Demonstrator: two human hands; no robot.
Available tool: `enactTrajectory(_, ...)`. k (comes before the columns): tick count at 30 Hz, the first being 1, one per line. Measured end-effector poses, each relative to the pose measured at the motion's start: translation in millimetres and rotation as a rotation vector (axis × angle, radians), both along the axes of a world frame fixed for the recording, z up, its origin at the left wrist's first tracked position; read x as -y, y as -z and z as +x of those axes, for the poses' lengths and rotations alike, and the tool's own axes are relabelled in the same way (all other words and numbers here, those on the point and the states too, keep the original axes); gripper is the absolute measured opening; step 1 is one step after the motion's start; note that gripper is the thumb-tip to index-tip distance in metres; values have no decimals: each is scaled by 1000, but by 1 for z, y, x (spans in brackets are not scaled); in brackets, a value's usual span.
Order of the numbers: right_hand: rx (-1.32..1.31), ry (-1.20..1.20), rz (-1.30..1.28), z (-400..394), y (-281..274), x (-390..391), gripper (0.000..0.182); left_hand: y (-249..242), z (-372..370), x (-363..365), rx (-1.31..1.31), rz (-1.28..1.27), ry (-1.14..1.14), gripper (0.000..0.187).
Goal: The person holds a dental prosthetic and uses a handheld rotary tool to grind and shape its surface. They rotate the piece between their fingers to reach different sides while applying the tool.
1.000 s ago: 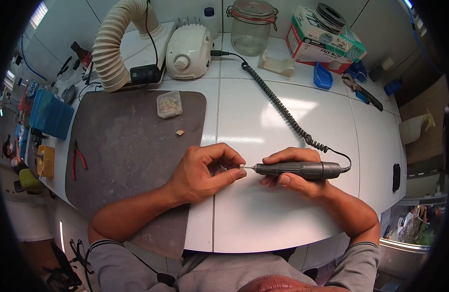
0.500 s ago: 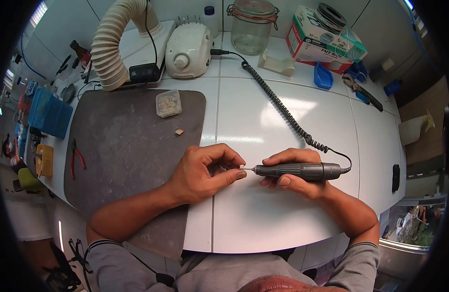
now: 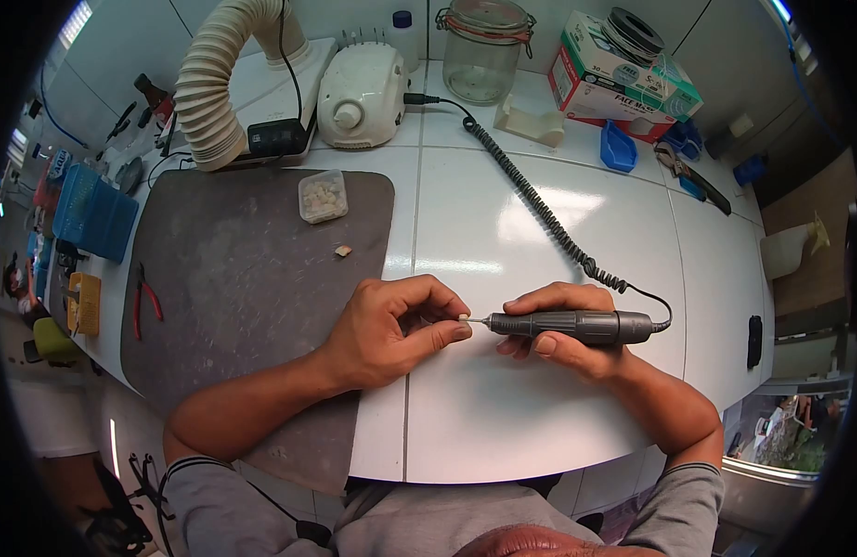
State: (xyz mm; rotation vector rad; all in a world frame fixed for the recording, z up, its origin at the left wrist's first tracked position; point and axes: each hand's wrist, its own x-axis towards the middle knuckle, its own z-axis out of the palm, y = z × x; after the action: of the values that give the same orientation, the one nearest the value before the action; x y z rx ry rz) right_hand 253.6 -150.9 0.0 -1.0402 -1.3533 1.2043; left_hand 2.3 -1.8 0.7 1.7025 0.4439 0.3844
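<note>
My right hand (image 3: 568, 345) is wrapped round a dark rotary handpiece (image 3: 577, 325), which lies level with its thin metal bit pointing left. Thumb and index finger of my left hand (image 3: 391, 331) pinch a tiny pale piece (image 3: 464, 317) at the tip of that bit. From the handpiece's rear end a coiled black cord (image 3: 531, 200) runs up to a white control unit (image 3: 361, 97). On the grey mat (image 3: 233, 278) are a clear tub of pale pieces (image 3: 323, 197) and one loose small piece (image 3: 343, 251).
Red-handled pliers (image 3: 148, 302) lie on the mat's left. A ribbed hose (image 3: 206, 88) arches at the back left. Behind stand a glass jar (image 3: 481, 56) and stacked boxes (image 3: 605, 88). A blue tray (image 3: 618, 147) and a wrench (image 3: 698, 181) lie at right.
</note>
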Motion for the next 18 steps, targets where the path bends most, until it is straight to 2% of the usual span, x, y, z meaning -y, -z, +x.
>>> enactTrajectory(18,-10,4,-17,-1,-3,-1,39,0,0,0,9,-9,8,18)
